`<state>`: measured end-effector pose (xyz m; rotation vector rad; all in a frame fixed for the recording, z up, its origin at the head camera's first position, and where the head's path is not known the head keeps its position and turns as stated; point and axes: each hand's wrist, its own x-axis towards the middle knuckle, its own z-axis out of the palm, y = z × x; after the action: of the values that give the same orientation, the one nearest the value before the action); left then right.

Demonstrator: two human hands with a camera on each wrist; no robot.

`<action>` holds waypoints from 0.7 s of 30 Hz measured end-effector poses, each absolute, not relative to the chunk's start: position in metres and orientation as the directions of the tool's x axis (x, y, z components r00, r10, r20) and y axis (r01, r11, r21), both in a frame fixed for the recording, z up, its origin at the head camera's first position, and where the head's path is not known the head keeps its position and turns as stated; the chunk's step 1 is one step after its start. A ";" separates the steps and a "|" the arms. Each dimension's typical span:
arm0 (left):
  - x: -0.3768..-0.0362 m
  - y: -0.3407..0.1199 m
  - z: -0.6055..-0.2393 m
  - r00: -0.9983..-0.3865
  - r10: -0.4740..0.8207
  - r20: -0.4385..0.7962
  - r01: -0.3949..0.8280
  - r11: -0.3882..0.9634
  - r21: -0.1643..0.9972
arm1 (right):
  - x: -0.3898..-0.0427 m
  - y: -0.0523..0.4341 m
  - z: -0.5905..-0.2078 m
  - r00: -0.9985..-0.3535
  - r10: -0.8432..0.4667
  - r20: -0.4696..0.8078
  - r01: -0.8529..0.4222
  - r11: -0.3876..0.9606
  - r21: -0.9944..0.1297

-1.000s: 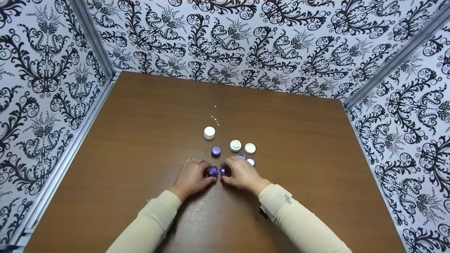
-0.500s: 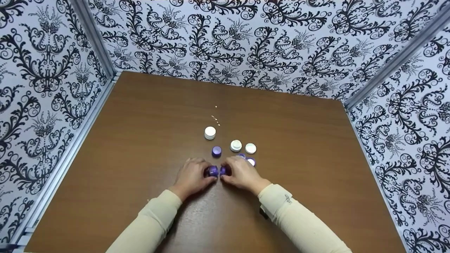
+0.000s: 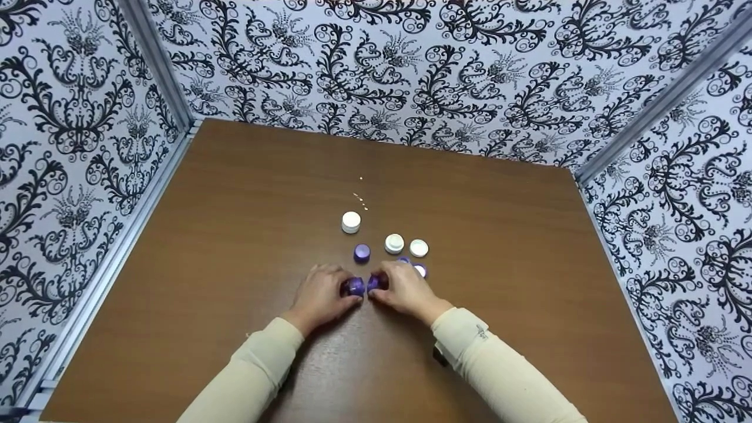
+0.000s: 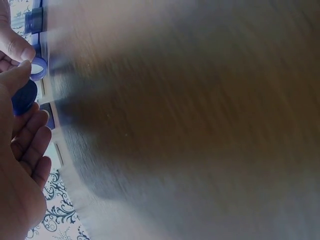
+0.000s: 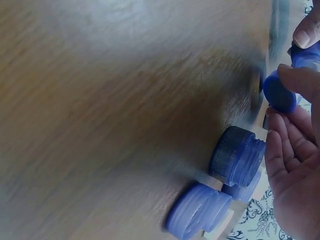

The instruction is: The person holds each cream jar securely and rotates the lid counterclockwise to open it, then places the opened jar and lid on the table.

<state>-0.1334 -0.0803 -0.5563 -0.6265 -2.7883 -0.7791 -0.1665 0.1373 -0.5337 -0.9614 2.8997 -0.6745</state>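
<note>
My left hand (image 3: 323, 294) grips a small purple jar (image 3: 354, 286) tipped on its side, its round base (image 4: 24, 97) facing out in the left wrist view. Facing it, my right hand (image 3: 402, 286) pinches a purple lid (image 3: 373, 284) between thumb and fingers; a white inner face (image 4: 37, 69) shows in the left wrist view. Jar and lid are very close; whether they touch I cannot tell. Just beyond the hands stands another purple jar (image 3: 362, 253). Partly hidden behind my right hand are an open purple jar (image 5: 235, 156) with a threaded neck and a purple piece (image 5: 197, 212).
Farther back on the brown table (image 3: 247, 194) stand a capped white jar (image 3: 351, 222), an open white jar (image 3: 394, 243) and a white lid (image 3: 419, 248). Small pale bits (image 3: 360, 200) lie beyond them. Patterned walls (image 3: 382, 70) enclose the table at the back and sides.
The right hand's fingers have shifted slightly around the purple lid, and the lid has tilted a little. My left hand and the jar in it have stayed almost in place.
</note>
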 end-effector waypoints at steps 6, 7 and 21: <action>-0.133 -0.080 -0.556 -0.901 0.345 0.264 0.432 0.779 0.454 | -0.165 0.136 -0.534 -0.832 -0.543 0.115 -0.533 0.724 -0.438; -0.133 -0.081 -0.557 -0.901 0.343 0.265 0.431 0.780 0.453 | -0.165 0.136 -0.534 -0.836 -0.538 0.112 -0.526 0.725 -0.445; -0.131 -0.080 -0.557 -0.909 0.318 0.269 0.411 0.789 0.456 | -0.166 0.134 -0.536 -0.846 -0.530 0.051 -0.474 0.705 -0.527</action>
<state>-0.1313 -0.0804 -0.5573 -0.5759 -2.8012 -0.7752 -0.1655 0.1343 -0.5356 -0.8281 2.8041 -0.8227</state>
